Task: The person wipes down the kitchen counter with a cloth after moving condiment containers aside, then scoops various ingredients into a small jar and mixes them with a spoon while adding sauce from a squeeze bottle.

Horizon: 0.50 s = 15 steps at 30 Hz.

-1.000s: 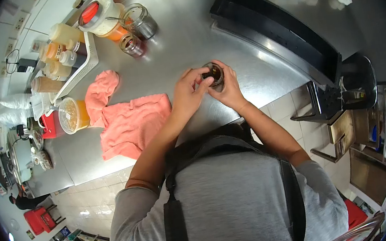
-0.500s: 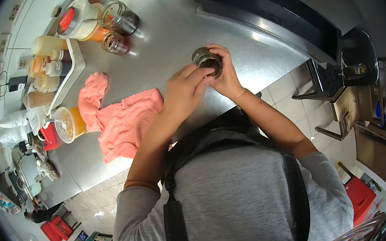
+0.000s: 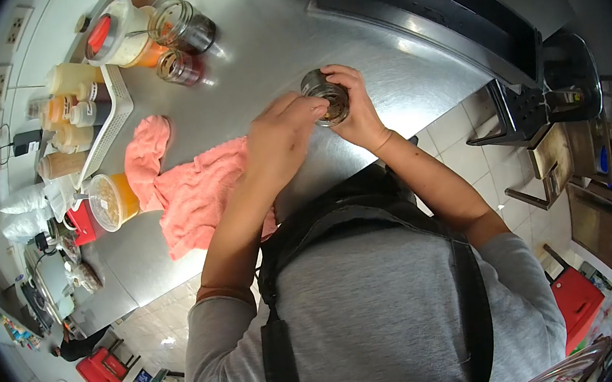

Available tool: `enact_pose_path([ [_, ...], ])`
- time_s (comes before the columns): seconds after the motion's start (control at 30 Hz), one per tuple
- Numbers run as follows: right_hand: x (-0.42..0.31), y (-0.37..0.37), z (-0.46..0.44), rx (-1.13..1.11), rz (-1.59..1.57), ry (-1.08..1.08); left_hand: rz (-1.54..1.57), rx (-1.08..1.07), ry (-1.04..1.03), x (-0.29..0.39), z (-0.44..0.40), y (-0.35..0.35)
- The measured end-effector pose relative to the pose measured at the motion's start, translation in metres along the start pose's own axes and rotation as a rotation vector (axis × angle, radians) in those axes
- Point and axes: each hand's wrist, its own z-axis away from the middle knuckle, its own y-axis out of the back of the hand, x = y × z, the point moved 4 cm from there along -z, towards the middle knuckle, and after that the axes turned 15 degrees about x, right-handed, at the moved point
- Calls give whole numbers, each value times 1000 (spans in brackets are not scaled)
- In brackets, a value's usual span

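Observation:
A small glass jar (image 3: 336, 106) with dark contents hangs over the steel counter (image 3: 268, 59), tilted with its mouth toward my body. The fingers of my right hand (image 3: 359, 113) are wrapped round its right side. My left hand (image 3: 281, 139) is closed, its fingertips pressed together at the jar's mouth; what they hold, if anything, is hidden. Below and left of that hand a crumpled pink cloth (image 3: 197, 196) lies on the counter, partly behind my left forearm.
Two open jars (image 3: 182, 28) (image 3: 179, 68) and a red-lidded container (image 3: 114, 33) stand at the upper left. Near them are a white basket (image 3: 110, 119) of bottles and a tub (image 3: 112, 202). A long black tray (image 3: 421, 12) lies upper right. A distant person (image 3: 80, 345) is lower left.
The jar has tipped further, its mouth now facing more toward my body. My left hand has curled closed at the mouth. The view has shifted, so the counter items appear farther left.

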Motion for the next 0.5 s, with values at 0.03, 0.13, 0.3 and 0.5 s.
enact_pose_path([
  [0.03,0,1,2,18,-20,-28,40,35,20,4,-3,6],
  [0.13,0,1,-1,-8,40,12,21,-52,-42,14,-8,11],
  [0.3,-4,1,-3,23,12,21,-83,-100,-101,2,-11,0],
  [0.5,-3,1,0,-12,12,-26,-42,-166,-21,-3,-22,-7],
])
